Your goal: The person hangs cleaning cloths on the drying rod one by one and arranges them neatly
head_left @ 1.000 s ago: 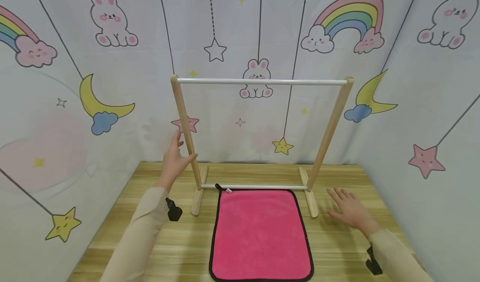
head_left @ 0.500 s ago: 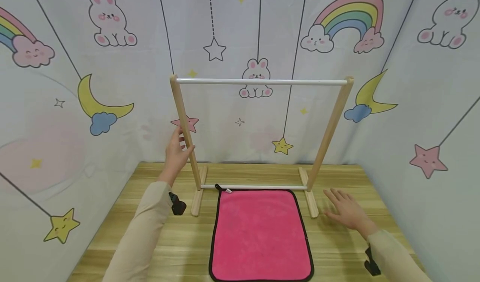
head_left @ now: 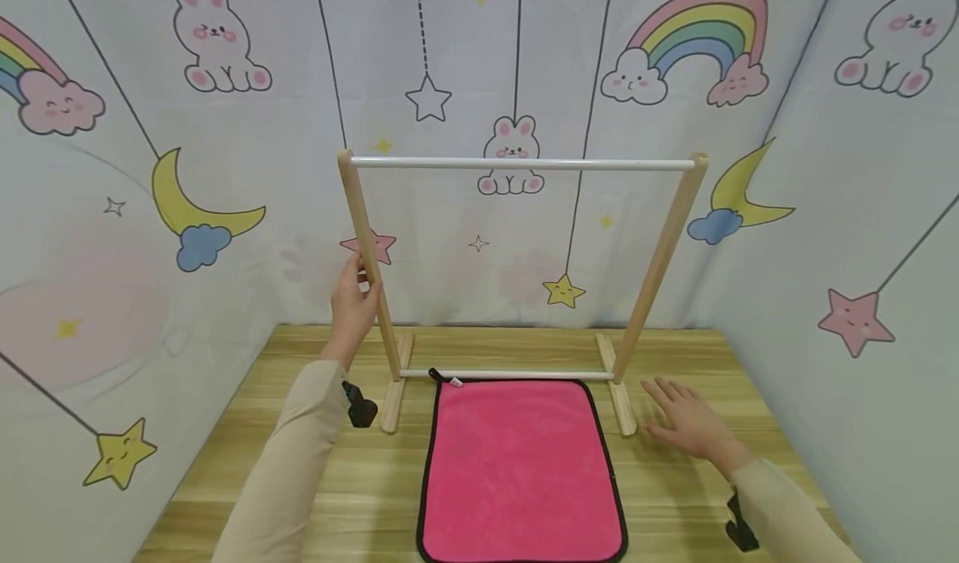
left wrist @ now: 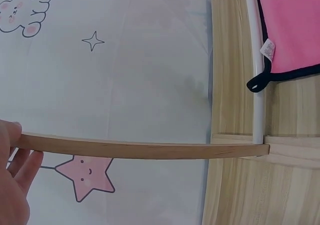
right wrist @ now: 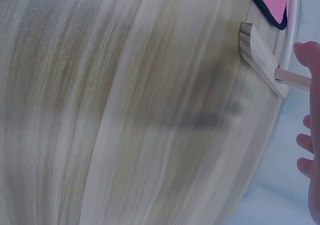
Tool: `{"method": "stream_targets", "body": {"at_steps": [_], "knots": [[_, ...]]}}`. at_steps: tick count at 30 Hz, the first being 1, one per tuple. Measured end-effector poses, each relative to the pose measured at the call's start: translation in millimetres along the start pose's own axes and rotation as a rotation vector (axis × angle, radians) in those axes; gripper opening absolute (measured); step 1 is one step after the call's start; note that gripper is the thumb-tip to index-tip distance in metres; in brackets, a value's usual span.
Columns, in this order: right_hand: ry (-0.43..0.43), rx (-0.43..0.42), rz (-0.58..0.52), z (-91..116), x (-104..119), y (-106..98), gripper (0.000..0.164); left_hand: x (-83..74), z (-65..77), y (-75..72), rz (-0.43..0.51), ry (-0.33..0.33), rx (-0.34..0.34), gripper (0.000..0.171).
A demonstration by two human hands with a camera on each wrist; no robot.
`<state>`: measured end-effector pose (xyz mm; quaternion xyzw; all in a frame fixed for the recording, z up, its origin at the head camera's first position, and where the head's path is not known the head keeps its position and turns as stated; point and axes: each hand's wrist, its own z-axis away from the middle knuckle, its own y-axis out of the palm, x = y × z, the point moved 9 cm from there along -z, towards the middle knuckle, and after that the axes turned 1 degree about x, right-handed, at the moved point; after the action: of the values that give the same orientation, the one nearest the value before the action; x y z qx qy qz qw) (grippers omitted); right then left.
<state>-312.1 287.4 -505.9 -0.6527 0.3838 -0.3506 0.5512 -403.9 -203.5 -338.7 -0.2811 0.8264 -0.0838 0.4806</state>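
Note:
A wooden rack with a white top rail stands at the back of the table. My left hand grips its left post partway up. The left wrist view shows the thumb on one side of that wooden post and curled fingers on the other. Flat on the table lies a pink towel with black edging, a black loop and a small white label at its far left corner. My right hand hovers over the table beside the rack's right foot, fingers stretched and holding nothing.
The rack's lower white rail runs along the towel's far edge. Behind and at both sides stands a pale curtain printed with rabbits, stars and rainbows. The wood-grain table shows on both sides of the towel.
My left hand has moved slightly right and its thumb and fingers have closed round the rack's left post. My right hand has drifted a little to the left. The towel stays where it was.

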Motion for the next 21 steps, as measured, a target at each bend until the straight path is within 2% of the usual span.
{"method": "stream_targets", "body": {"at_steps": [7, 12, 21], "knots": [[-0.072, -0.05, -0.055, -16, 20, -4, 0.067, -0.9, -1.1, -0.3, -0.021, -0.004, 0.005, 0.045], [-0.113, -0.066, -0.117, -34, 38, 3, 0.07, -0.2, -1.9, -1.5, -0.055, -0.012, -0.008, 0.046], [-0.086, 0.058, -0.212, -69, 79, 30, 0.072, -1.3, -4.0, -1.2, -0.047, -0.031, -0.002, 0.047]]}}
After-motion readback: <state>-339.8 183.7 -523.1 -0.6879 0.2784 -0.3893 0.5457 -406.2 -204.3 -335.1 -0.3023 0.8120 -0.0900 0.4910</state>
